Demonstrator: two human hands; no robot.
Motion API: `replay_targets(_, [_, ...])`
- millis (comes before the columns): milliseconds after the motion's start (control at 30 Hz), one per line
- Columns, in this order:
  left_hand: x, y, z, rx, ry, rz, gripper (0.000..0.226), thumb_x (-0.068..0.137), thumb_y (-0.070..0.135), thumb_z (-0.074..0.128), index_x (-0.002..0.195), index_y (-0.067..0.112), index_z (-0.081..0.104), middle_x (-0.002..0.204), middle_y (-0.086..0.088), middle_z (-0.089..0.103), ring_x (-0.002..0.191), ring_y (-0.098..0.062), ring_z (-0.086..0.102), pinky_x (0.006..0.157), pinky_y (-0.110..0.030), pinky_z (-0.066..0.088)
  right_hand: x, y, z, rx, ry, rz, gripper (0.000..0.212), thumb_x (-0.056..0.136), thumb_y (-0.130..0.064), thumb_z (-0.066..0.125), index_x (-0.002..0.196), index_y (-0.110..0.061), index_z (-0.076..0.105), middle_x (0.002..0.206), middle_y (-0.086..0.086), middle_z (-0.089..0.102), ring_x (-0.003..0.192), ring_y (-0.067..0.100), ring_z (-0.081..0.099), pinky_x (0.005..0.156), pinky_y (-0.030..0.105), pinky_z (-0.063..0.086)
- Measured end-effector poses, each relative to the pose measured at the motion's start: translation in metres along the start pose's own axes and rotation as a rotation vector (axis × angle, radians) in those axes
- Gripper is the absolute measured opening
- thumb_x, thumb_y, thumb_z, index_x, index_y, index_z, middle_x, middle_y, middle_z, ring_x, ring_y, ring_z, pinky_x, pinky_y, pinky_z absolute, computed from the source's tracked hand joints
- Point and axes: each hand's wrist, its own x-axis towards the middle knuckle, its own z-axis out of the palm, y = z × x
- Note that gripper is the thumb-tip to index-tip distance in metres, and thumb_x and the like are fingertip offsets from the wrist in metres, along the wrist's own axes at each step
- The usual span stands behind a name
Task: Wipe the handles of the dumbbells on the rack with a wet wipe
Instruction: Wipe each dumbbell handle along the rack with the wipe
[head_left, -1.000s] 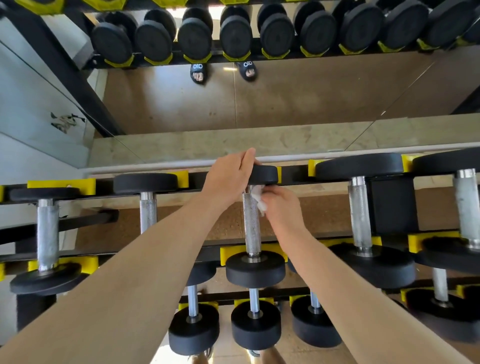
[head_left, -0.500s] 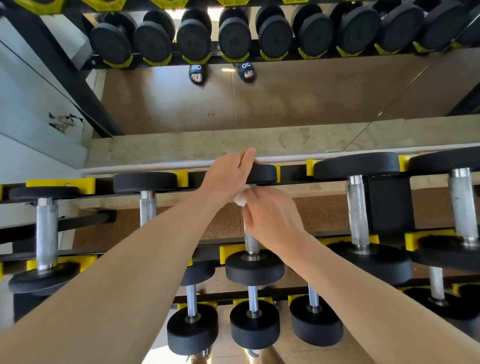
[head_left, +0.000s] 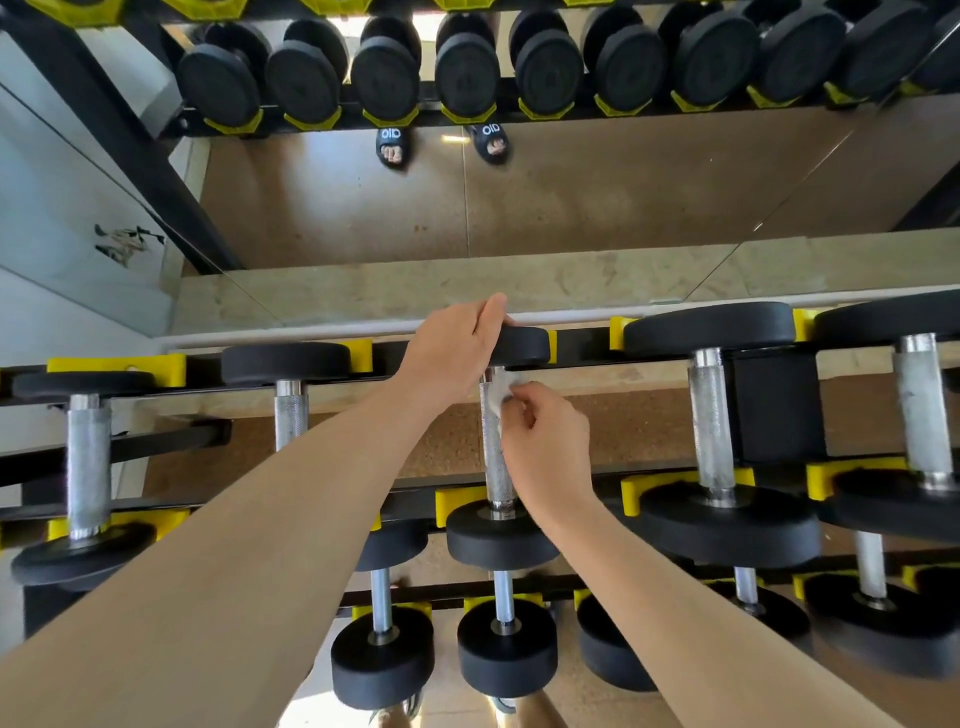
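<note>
A person's right hand pinched a crumpled white wet wipe between thumb and curled fingers and held it against the far end of a knurled steel handle, just below the far head of a small black dumbbell lying across the top tier of a dumbbell rack. The left hand lay over that far head, its fingers fairly straight and draped across the rubber, steadying it; how the thumb sat could not be made out. The dumbbell's near head sat in a yellow cradle on the near rail.

To the left on the same tier lay two more dumbbells, one with its handle partly hidden by the left forearm and one near the left edge. To the right lay two heavier dumbbells, their handles showing pale smudges. A lower tier, nearer the camera, held smaller dumbbells.

Beyond the rack stood a wall mirror, which reflected the brown floor, a row of black dumbbell ends in yellow cradles, and a pair of dark slides with white lettering.
</note>
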Motion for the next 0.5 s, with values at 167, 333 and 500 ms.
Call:
replay_targets(167, [0.0, -0.002, 0.0, -0.024, -0.012, 0.003, 0.049, 0.111, 0.04, 0.027, 0.102, 0.026, 0.073, 0.085, -0.003, 0.07, 0.078, -0.014, 0.062, 0.069, -0.03, 0.048, -0.006, 0.003, 0.006, -0.628, -0.152, -0.631, 0.022, 0.092, -0.02, 0.06, 0.112, -0.019, 0.069, 0.092, -0.001, 0.073, 0.076, 0.014, 0.067, 0.065, 0.027, 0.056])
replay_targets(333, [0.001, -0.004, -0.001, -0.025, -0.011, 0.005, 0.05, 0.111, 0.042, 0.026, 0.099, 0.028, 0.072, 0.083, -0.005, 0.072, 0.076, -0.015, 0.064, 0.074, -0.038, 0.053, 0.002, 0.005, -0.001, -0.866, -0.22, -0.735, 0.026, 0.076, -0.013, 0.074, 0.103, -0.012, 0.071, 0.087, 0.008, 0.073, 0.074, 0.024, 0.068, 0.062, 0.034, 0.054])
replay_targets(500, [0.001, -0.002, 0.001, -0.016, -0.001, -0.006, 0.051, 0.111, 0.042, 0.026, 0.1, 0.025, 0.073, 0.084, -0.007, 0.072, 0.078, -0.019, 0.065, 0.077, -0.042, 0.056, -0.005, 0.022, -0.023, -0.383, -0.091, -0.458, 0.023, 0.094, -0.014, 0.061, 0.114, -0.023, 0.068, 0.09, -0.006, 0.071, 0.073, 0.005, 0.064, 0.064, 0.018, 0.053])
